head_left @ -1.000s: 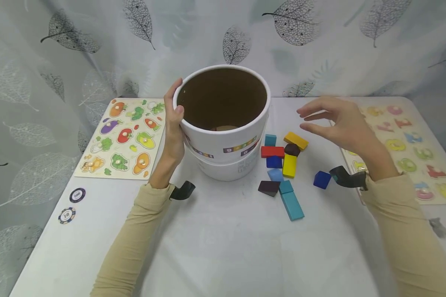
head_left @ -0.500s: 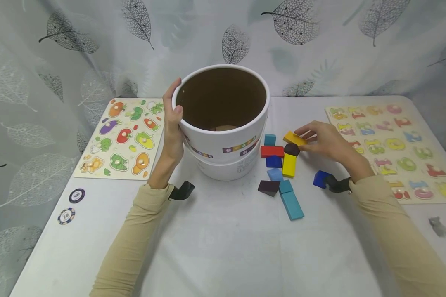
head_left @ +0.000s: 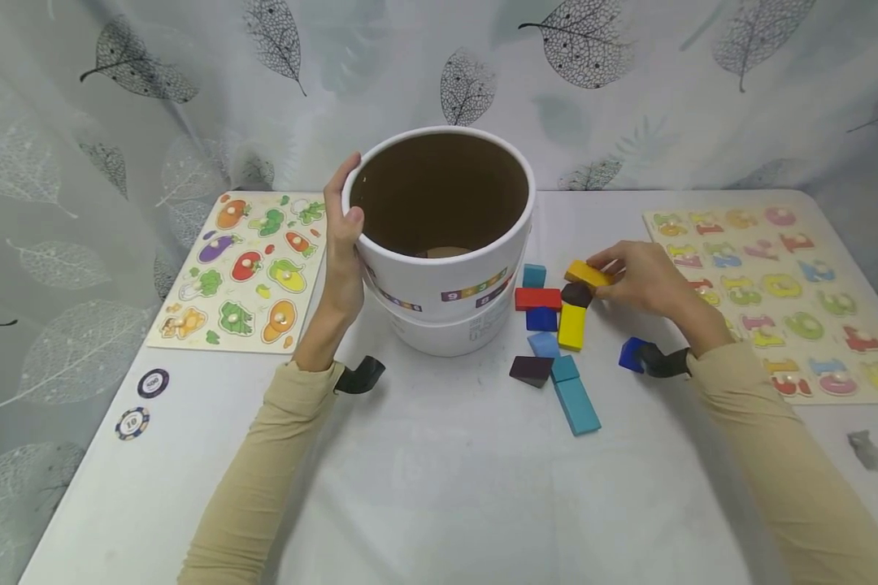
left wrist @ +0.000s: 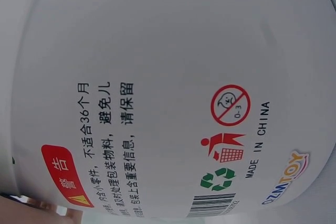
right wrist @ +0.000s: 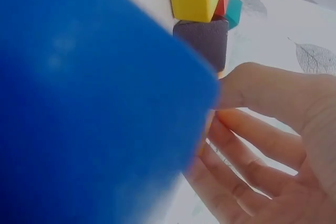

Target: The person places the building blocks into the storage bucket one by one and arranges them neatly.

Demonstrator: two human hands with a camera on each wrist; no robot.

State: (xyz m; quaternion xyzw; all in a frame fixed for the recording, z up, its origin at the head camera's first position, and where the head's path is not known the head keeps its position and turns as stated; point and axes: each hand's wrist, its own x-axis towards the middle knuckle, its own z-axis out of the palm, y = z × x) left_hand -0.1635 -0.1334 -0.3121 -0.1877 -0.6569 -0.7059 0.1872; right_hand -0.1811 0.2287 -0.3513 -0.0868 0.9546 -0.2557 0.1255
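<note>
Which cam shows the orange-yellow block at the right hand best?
Head: the orange-yellow block is mostly uncovered, pinched by the right hand. Right wrist: just slivers past a blue block. Left wrist: none of it.

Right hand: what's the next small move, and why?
Probably lift the orange block straight up. The right hand has thumb and fingers on opposite sides of it, and the dark block sits right beside it, so dragging could bump that.

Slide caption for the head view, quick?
Left grip on the white bucket, right grip pinching a yellow-orange block beside a dark brown block.
</note>
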